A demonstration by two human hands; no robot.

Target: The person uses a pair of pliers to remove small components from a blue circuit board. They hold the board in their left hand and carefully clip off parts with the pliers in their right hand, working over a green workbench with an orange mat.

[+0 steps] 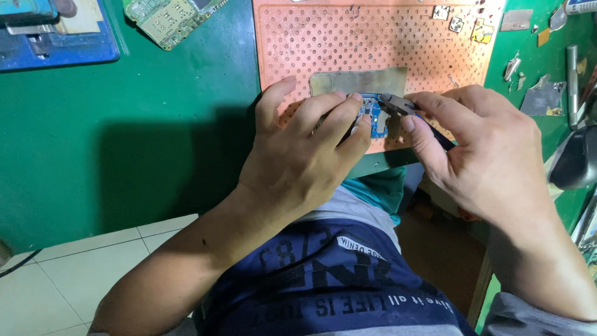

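Left hand (pixel 298 158) pinched small blue board (pixel 372 117) over orange mat (pixel 323 43); right hand (pixel 482 152) grip closed on cutters (pixel 401 106) at its edge.

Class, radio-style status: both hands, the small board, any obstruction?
Left hand pinching small blue circuit board. Right hand gripping cutters, tips at board. Nothing obstructing.

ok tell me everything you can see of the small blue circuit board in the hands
The small blue circuit board is a little piece with a blue face carrying pale silvery pads and parts; much of it is hidden. It sits at the near edge of the orange perforated mat, just in front of a flat grey metal plate. The left hand pinches its left side with its fingers, while the right hand brings the metal tips of a dark-handled tool onto its top right edge.
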